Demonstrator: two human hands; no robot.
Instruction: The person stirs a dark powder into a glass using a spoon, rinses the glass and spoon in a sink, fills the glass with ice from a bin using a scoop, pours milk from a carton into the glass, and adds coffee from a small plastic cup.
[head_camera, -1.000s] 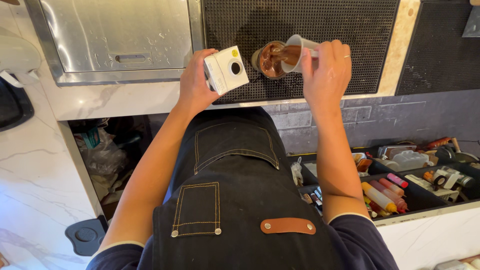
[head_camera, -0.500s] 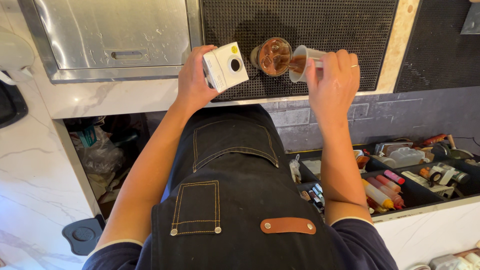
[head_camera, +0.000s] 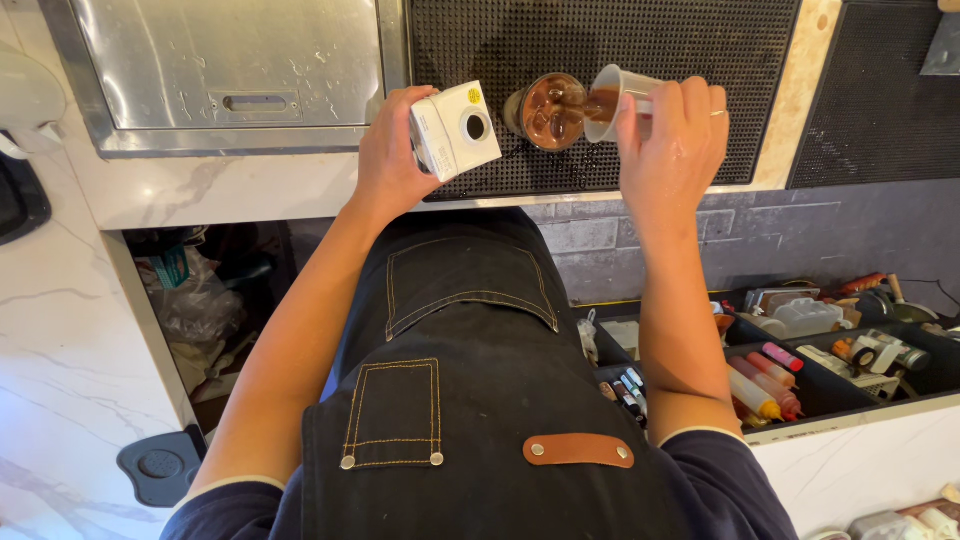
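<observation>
A small clear plastic cup (head_camera: 618, 100) is tipped on its side, mouth toward a round glass (head_camera: 545, 110), with brown liquid running from its lip into that glass. The glass stands upright on the black rubber mat, filled with a reddish-brown drink. Just left of the glass, a white carton (head_camera: 455, 130) with a round open spout is held tilted above the mat's front edge.

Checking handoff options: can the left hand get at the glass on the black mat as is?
Probably not without first freeing itself. The left hand is wrapped around a white carton, and the right hand tips a small cup over the glass. The glass itself sits close beside the carton.
</observation>
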